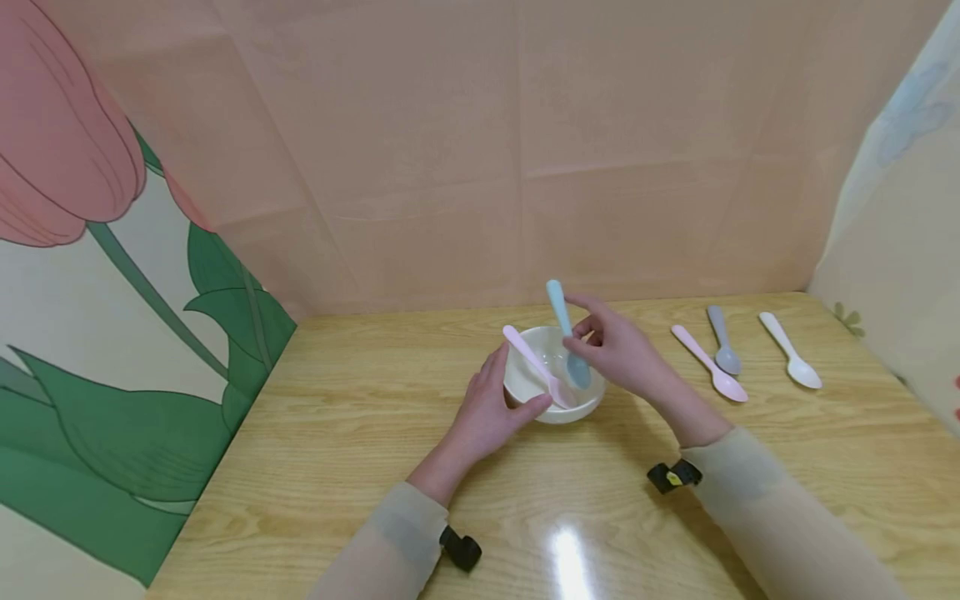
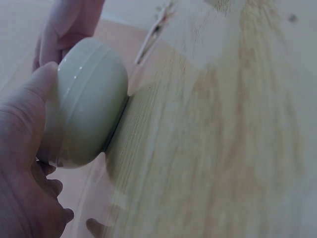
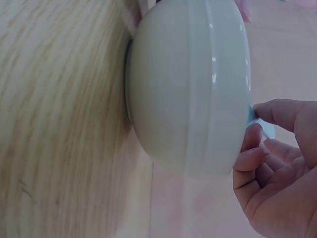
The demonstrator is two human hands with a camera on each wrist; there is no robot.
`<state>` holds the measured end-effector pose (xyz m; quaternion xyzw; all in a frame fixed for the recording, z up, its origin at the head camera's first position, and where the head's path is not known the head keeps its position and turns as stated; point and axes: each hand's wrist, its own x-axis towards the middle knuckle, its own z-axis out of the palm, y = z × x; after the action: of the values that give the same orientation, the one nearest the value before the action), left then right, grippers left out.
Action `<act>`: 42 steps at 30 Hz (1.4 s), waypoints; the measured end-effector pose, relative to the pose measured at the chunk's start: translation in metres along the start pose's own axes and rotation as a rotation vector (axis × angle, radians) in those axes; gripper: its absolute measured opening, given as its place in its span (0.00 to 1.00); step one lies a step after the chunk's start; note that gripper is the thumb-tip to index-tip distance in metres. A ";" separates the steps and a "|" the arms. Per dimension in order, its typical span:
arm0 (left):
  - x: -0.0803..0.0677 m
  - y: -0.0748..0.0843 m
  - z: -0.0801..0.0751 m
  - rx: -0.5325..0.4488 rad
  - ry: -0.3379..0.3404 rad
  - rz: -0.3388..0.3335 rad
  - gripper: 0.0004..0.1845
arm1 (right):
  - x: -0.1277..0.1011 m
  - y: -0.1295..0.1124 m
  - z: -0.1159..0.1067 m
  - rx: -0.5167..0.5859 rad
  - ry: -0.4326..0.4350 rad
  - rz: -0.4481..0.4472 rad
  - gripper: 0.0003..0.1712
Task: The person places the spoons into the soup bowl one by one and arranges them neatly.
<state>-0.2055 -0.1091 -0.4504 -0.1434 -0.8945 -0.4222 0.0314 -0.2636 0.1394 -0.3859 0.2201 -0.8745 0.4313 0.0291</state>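
A white bowl [image 1: 553, 385] stands on the wooden table [image 1: 337, 433]. My left hand [image 1: 512, 388] holds its left side, thumb on the near rim; the left wrist view shows that thumb [image 2: 27, 114] pressed to the bowl's wall [image 2: 86, 104]. A pink spoon [image 1: 534, 363] leans inside the bowl. My right hand [image 1: 582, 330] pinches the handle of a light blue spoon [image 1: 562, 321], whose scoop end is down in the bowl. In the right wrist view the bowl [image 3: 190, 84] fills the frame, and a bit of blue spoon [image 3: 261, 123] shows by my fingers [image 3: 252, 148].
Three more spoons lie on the table to the right of the bowl: pink [image 1: 709, 363], grey [image 1: 722, 340] and white [image 1: 789, 361]. Peach panels close the back, a tulip-printed panel [image 1: 112, 333] the left, a pale one the right.
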 end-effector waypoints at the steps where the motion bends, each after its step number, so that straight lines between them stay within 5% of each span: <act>1: 0.000 0.000 0.000 0.000 0.001 0.001 0.61 | 0.000 0.000 0.001 -0.006 -0.002 0.002 0.40; 33: -0.001 0.000 0.000 -0.009 -0.016 -0.028 0.61 | -0.002 0.001 0.030 -0.175 -0.049 -0.089 0.38; 42: 0.001 -0.002 0.002 -0.001 -0.015 -0.024 0.61 | -0.001 0.001 0.035 -0.256 -0.070 -0.047 0.41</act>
<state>-0.2069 -0.1083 -0.4529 -0.1356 -0.8962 -0.4220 0.0195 -0.2585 0.1133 -0.4081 0.2499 -0.9174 0.3076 0.0364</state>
